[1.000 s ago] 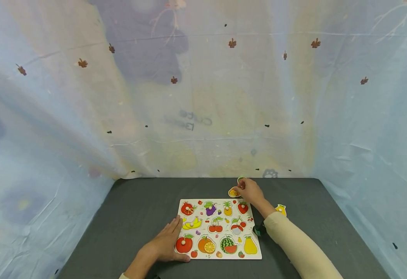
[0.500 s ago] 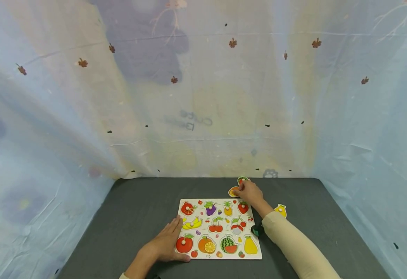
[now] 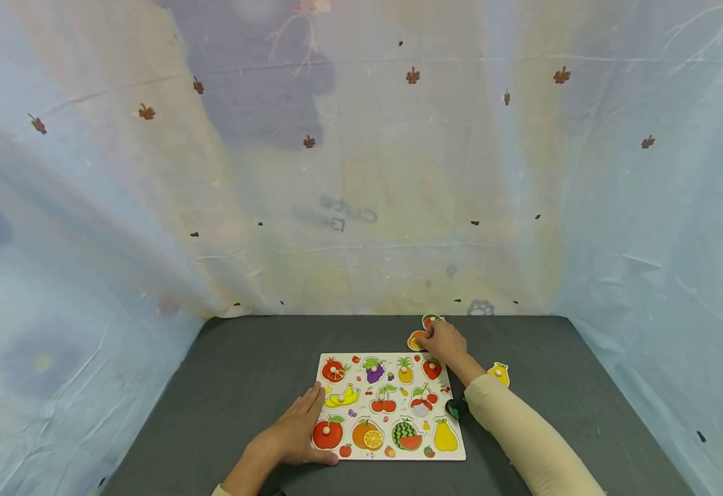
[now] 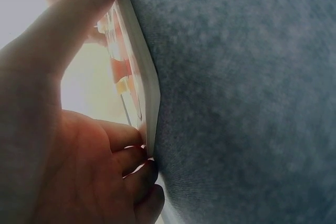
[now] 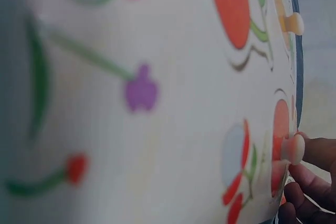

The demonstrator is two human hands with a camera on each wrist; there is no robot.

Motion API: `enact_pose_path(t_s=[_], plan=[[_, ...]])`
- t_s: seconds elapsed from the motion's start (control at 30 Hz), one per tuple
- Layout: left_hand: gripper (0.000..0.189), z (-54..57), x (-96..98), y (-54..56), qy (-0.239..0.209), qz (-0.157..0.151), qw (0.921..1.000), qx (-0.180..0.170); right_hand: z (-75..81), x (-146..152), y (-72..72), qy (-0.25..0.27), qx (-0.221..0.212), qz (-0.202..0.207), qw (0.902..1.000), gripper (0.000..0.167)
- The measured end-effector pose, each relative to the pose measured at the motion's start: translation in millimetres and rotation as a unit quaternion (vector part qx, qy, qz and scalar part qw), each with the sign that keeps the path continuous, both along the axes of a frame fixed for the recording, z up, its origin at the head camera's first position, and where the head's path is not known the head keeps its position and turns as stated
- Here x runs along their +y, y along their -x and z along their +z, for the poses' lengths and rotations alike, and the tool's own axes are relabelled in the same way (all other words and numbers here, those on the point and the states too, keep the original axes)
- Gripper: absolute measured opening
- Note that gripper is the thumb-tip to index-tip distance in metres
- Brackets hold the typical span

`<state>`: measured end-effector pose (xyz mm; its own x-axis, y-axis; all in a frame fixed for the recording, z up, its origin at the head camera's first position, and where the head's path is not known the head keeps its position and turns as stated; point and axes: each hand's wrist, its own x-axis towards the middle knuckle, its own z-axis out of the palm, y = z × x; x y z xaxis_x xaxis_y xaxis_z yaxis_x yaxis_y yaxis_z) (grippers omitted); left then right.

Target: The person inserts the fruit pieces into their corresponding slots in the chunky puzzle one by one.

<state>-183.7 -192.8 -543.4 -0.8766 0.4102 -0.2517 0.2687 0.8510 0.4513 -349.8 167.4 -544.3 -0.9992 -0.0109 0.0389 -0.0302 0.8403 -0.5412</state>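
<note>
In the head view a white fruit puzzle board (image 3: 364,451) lies flat on the dark table. My left hand (image 3: 296,430) rests at its near-left corner, fingers along the left edge and thumb at the near edge. In the left wrist view the fingertips (image 4: 139,174) press against the board's side. Beyond the far edge, my right hand (image 3: 447,342) pinches an orange puzzle piece (image 3: 416,340) by its right side. A watermelon piece (image 3: 430,320) lies just behind that hand. The right wrist view shows the right fingers (image 5: 320,153) past a knobbed strawberry piece (image 5: 281,124).
A yellow pear piece (image 3: 499,374) lies right of the board, next to the right sleeve (image 3: 522,430). Several knobbed pieces, such as a red apple (image 3: 327,434) and bananas (image 3: 341,397), sit in the board. A patterned curtain (image 3: 361,172) hangs behind the table.
My right hand has drawn slightly right, uncovering more of the watermelon piece, and the orange piece has shifted slightly. The left hand and board stay in place.
</note>
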Motion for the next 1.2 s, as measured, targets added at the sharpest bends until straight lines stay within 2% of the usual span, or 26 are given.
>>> enact_pose_path(t_s=[0.27,0.53,1.0,1.2], plan=[[0.134,-1.7,-0.8,0.0,-0.001,-0.001,1.0,0.004,7.2,-1,-1.6,-0.002,-0.009,-0.001,1.0,0.027],[0.134,-1.6,-0.1,-0.5,0.003,-0.005,0.9999,0.009,10.4,0,-5.3,0.021,0.013,0.019,0.9995,0.023],[0.134,-0.2,-0.1,-0.2,0.003,-0.004,1.0,0.007,23.5,-8,-30.3,0.06,0.064,0.089,0.9922,0.017],[0.132,2.5,-1.1,-1.2,0.004,-0.009,0.9999,0.008,26.5,-13,-43.0,0.052,0.075,0.117,0.9889,0.014]])
